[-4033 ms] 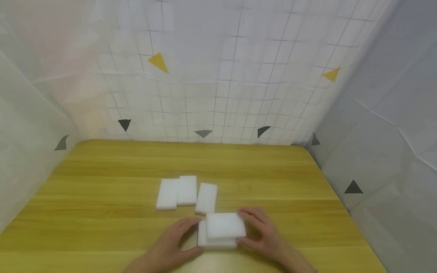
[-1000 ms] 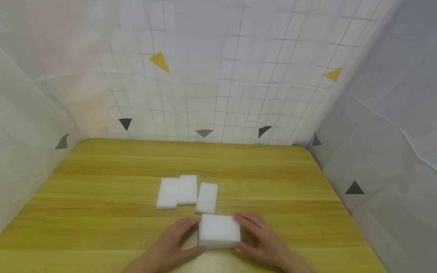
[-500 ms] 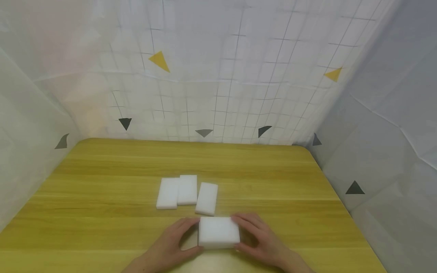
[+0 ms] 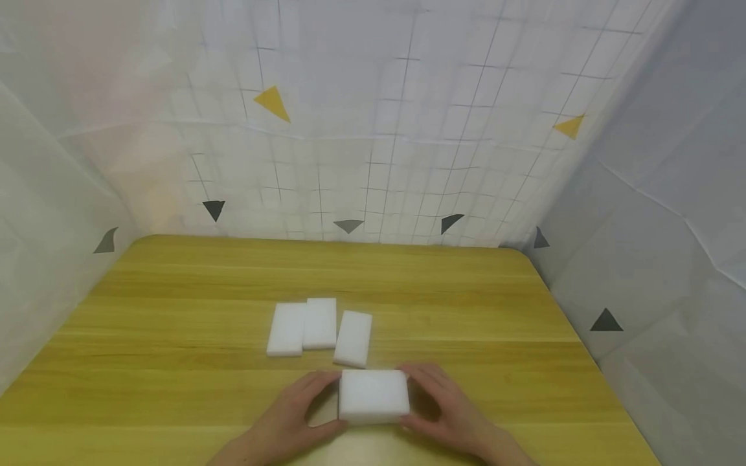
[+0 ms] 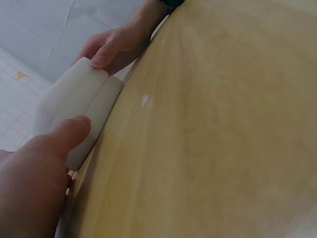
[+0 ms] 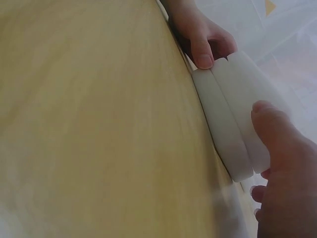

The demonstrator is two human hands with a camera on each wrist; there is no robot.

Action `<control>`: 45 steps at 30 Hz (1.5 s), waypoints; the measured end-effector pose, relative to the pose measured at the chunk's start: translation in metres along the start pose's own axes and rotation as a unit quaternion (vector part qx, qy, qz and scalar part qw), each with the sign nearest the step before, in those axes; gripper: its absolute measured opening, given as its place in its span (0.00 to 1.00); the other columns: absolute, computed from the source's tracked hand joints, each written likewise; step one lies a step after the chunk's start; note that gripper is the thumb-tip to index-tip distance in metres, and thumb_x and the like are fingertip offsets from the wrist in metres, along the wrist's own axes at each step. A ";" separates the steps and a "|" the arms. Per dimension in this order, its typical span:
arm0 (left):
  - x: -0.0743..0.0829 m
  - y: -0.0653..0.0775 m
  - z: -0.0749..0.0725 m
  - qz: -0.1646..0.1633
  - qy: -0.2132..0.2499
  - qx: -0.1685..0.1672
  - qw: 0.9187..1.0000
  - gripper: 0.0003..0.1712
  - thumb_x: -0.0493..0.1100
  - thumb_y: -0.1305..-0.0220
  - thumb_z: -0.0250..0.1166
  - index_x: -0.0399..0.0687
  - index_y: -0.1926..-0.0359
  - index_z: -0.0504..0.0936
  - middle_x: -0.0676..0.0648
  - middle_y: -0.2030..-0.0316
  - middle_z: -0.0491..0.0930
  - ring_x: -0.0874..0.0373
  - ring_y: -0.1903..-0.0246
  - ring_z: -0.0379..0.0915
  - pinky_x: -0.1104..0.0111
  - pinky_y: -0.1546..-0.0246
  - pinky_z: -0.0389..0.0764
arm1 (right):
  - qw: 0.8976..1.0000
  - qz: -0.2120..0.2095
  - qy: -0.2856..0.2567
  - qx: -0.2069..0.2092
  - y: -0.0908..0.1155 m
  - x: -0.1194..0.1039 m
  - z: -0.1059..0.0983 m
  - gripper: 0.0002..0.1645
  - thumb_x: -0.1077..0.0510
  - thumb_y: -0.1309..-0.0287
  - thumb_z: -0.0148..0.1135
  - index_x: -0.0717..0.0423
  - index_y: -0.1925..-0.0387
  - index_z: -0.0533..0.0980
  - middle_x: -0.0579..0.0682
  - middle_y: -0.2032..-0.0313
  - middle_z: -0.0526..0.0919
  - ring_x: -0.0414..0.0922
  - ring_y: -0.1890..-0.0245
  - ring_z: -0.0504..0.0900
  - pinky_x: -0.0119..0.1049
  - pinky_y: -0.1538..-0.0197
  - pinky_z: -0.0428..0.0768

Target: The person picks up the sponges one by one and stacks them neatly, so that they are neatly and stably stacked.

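Two white sponge blocks lie stacked flat near the table's front, between the hands. From the head view the upper sponge covers most of the lower one; the seam between them shows in the right wrist view, with the lower sponge against the tabletop. My left hand holds the left end of the stack, thumb on the near side and fingers at the far side. At the opposite end my right hand grips the upper sponge, its thumb pressed on the near face. The ends of the two blocks line up closely.
Behind the stack, three more white sponges lie flat: a left one, a middle one touching it, and a slightly turned right one. The wooden table is enclosed by pale sheets at the back and sides.
The upper sponge, offset to the right and back four seconds ago, has moved left and forward over the lower one. The right hand shifted left with it; the left hand stayed put.
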State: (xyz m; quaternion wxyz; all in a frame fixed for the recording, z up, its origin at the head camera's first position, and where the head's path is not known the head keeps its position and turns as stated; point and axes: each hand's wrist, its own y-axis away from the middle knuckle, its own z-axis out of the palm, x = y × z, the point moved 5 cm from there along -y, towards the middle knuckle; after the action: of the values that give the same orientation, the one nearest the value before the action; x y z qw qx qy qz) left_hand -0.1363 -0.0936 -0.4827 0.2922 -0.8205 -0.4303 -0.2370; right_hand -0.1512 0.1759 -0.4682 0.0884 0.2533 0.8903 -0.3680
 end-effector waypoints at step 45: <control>0.005 0.001 -0.005 0.065 -0.016 0.029 0.997 0.38 0.47 0.41 0.73 0.59 0.31 0.69 0.60 0.39 0.75 0.60 0.41 0.74 0.60 0.41 0.80 | 0.999 0.039 -0.010 -0.028 0.002 0.003 0.001 0.44 0.46 0.48 0.75 0.57 0.33 0.70 0.42 0.40 0.76 0.41 0.42 0.77 0.28 0.35 0.73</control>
State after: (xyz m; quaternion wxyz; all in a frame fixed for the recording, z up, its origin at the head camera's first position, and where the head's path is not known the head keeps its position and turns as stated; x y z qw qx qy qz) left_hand -0.1334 -0.0948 -0.4761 0.3241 -0.8414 -0.3875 -0.1917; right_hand -0.1522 0.1778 -0.4709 0.1182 0.2812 0.8888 -0.3420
